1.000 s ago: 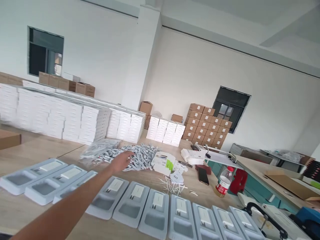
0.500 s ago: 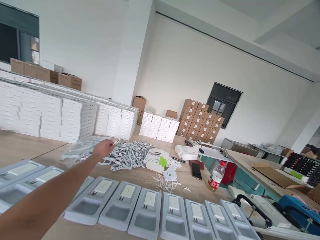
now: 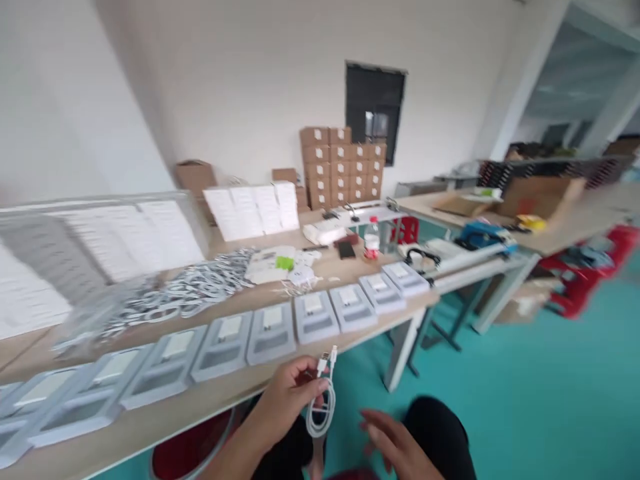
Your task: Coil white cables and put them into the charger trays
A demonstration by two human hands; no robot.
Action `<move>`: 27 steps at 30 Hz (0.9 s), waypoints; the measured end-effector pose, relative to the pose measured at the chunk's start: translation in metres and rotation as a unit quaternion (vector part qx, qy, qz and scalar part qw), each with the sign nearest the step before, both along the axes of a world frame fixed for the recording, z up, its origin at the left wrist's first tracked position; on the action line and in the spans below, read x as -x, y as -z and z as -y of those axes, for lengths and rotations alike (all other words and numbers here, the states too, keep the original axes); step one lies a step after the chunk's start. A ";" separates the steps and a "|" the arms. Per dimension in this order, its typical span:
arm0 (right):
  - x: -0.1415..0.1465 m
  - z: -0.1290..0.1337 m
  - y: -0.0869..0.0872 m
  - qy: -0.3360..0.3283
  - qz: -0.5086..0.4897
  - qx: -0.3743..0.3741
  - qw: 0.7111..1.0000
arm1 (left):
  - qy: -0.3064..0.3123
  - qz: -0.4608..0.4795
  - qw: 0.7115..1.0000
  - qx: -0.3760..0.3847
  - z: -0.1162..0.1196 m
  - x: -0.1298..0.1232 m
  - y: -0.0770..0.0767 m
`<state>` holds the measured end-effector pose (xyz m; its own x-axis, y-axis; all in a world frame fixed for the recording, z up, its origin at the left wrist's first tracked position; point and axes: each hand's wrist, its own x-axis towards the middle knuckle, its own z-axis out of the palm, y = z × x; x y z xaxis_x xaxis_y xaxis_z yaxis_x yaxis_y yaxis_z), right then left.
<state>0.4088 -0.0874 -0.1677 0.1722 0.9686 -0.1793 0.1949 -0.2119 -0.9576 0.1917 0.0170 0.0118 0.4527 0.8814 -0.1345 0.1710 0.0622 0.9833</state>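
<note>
My left hand (image 3: 287,407) grips a coiled white charging cable (image 3: 320,417) — fingers closed around it. My right hand (image 3: 395,443) hangs open and empty, just nearby.

Left hand (image 3: 287,407) and right hand (image 3: 395,443) are seen bare; 2 knees (image 3: 440,433) are covered by black fabric.

The left hand (image 3: 287,407), stretched over the cable pile (image 3: 185,293) in the earlier pictures, has pulled back past the worktop (image 3: 200,393) edge, and its fingers (image 3: 305,367) now grip a small coil of white cable (image 3: 320,417). The open right hand (image 3: 393,443) has come into view. The view has swung right, bringing in the teal floor (image 3: 500,400) and a second worktop (image 3: 590,227).
</note>
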 end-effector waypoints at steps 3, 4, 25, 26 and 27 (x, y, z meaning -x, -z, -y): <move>0.007 -0.007 -0.029 -0.108 -0.181 -0.012 0.977 | 0.053 0.001 0.995 0.082 0.020 -0.050 0.057; 0.006 -0.011 -0.036 -0.101 -0.216 -0.025 0.971 | 0.058 -0.001 0.994 0.094 0.020 -0.061 0.072; -0.057 -0.003 0.064 0.235 -0.049 0.096 0.966 | 0.193 0.057 0.869 0.453 0.005 -0.118 0.223; -0.057 -0.002 0.066 0.254 -0.006 0.094 0.963 | 0.183 0.059 0.871 0.452 0.005 -0.117 0.225; -0.057 -0.001 0.066 0.257 0.051 0.084 0.961 | 0.175 0.060 0.873 0.451 0.006 -0.117 0.225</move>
<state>0.4657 -0.0859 -0.2341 0.6453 0.7098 -0.2824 0.1136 -0.4547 -0.8834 0.3082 0.0114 -0.2136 0.7319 0.2465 -0.6352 0.2342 0.7845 0.5743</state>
